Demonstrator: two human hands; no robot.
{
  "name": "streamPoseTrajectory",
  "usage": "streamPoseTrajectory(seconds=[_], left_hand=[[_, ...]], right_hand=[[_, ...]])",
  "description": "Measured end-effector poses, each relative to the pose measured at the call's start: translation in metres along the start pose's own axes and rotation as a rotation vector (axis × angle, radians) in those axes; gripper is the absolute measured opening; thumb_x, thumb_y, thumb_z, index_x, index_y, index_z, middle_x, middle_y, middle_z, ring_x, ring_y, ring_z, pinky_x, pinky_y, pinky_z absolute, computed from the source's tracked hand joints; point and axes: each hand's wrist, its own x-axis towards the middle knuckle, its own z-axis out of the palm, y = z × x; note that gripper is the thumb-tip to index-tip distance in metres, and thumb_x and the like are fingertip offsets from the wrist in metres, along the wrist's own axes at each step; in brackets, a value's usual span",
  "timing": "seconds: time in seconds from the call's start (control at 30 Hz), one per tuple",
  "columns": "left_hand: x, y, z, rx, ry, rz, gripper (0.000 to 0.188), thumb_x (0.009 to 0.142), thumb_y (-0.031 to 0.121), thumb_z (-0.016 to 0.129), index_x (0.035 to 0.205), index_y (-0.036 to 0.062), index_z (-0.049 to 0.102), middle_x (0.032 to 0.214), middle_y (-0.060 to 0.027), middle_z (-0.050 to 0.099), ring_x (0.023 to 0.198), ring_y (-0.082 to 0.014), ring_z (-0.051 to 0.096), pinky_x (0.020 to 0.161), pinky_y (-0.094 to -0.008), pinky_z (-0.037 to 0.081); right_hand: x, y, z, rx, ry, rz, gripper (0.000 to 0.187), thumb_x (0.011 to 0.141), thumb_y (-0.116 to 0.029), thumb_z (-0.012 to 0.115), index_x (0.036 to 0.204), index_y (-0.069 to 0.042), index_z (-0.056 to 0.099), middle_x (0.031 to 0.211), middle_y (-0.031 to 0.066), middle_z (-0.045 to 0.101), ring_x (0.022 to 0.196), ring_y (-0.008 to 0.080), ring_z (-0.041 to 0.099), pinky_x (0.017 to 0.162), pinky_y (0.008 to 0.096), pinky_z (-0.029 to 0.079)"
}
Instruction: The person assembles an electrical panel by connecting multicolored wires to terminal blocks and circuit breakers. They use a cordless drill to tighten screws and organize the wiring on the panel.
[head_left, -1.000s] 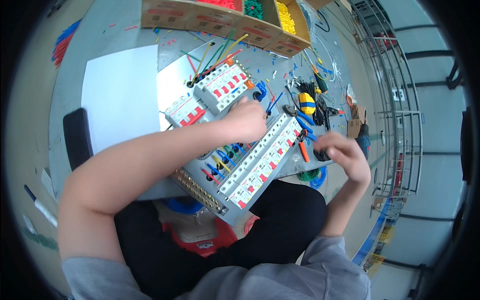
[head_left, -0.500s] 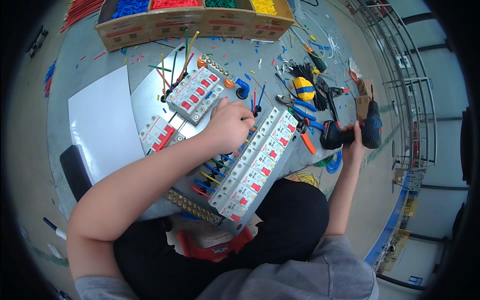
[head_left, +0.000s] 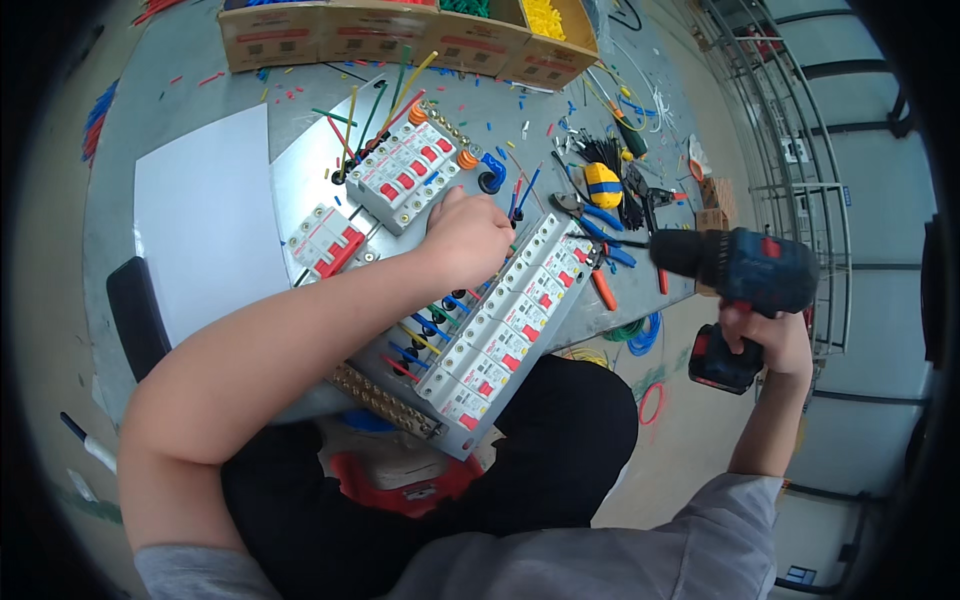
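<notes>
My right hand (head_left: 768, 340) grips a black-and-blue cordless drill (head_left: 765, 268) by its handle. Its long thin bit (head_left: 615, 241) points left, with the tip over the far end of a row of white breakers (head_left: 510, 335) with red switches. Beside that row my left hand (head_left: 468, 238) is closed in a pinch among the short coloured wires; what its fingers hold is hidden. Several wire ends (head_left: 522, 190) stick up just past it. Beyond my left wrist sit a larger breaker block (head_left: 405, 175) and a smaller breaker (head_left: 328, 243) on the same metal plate (head_left: 300, 165).
Cardboard bins (head_left: 375, 42) of coloured sleeves line the table's far edge. Blue-handled pliers (head_left: 600, 215), a yellow roll (head_left: 603, 185) and black cable ties (head_left: 630, 205) lie to the right. A white sheet (head_left: 205, 220) lies left; a brass terminal strip (head_left: 385, 402) is near my knees.
My right hand has lifted the drill from upright at the table's right edge and swung it level, its bit now pointing left to the breakers. My left hand stays by the wires.
</notes>
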Motion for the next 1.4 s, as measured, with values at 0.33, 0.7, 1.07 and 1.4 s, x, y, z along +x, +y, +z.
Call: streamPoseTrajectory(seconds=[0.33, 0.7, 1.07, 1.4], left_hand=[[0.005, -0.01, 0.004, -0.021, 0.018, 0.042, 0.026, 0.099, 0.024, 0.066, 0.088, 0.0087, 0.083, 0.108, -0.009, 0.073, 0.133, -0.0318, 0.047, 0.12, -0.0456, 0.033], [0.009, -0.011, 0.012, 0.026, 0.054, 0.043, 0.024, 0.1, 0.024, 0.069, 0.089, 0.0085, 0.083, 0.118, -0.004, 0.07, 0.131, -0.032, 0.048, 0.119, -0.0463, 0.034], [0.005, -0.008, 0.01, 0.011, 0.072, 0.001, 0.023, 0.1, 0.024, 0.068, 0.098, 0.007, 0.083, 0.117, -0.0098, 0.07, 0.134, -0.0322, 0.047, 0.12, -0.0461, 0.035], [0.007, -0.015, 0.004, 0.071, 0.055, 0.091, 0.027, 0.095, 0.022, 0.062, 0.092, 0.0056, 0.083, 0.107, -0.0161, 0.076, 0.131, -0.0367, 0.051, 0.116, -0.0468, 0.037]], right_hand=[[0.03, -0.062, 0.042, -0.376, -0.151, 0.131, 0.029, 0.087, -0.01, 0.087, 0.111, -0.004, 0.071, 0.077, -0.0006, 0.067, 0.06, 0.0071, 0.057, 0.054, 0.0275, 0.047], [0.046, -0.098, 0.061, -0.715, -0.186, 0.017, 0.04, 0.08, -0.011, 0.086, 0.116, -0.005, 0.07, 0.085, 0.0087, 0.072, 0.072, 0.0191, 0.068, 0.07, 0.0353, 0.057], [0.07, -0.118, 0.064, -0.948, -0.312, -0.14, 0.044, 0.079, -0.02, 0.088, 0.118, -0.009, 0.073, 0.099, 0.0136, 0.076, 0.087, 0.0308, 0.073, 0.083, 0.0415, 0.059], [0.077, -0.121, 0.016, -1.049, -0.31, -0.329, 0.044, 0.072, -0.016, 0.095, 0.109, -0.006, 0.073, 0.101, 0.0133, 0.076, 0.092, 0.0337, 0.072, 0.087, 0.0415, 0.059]])
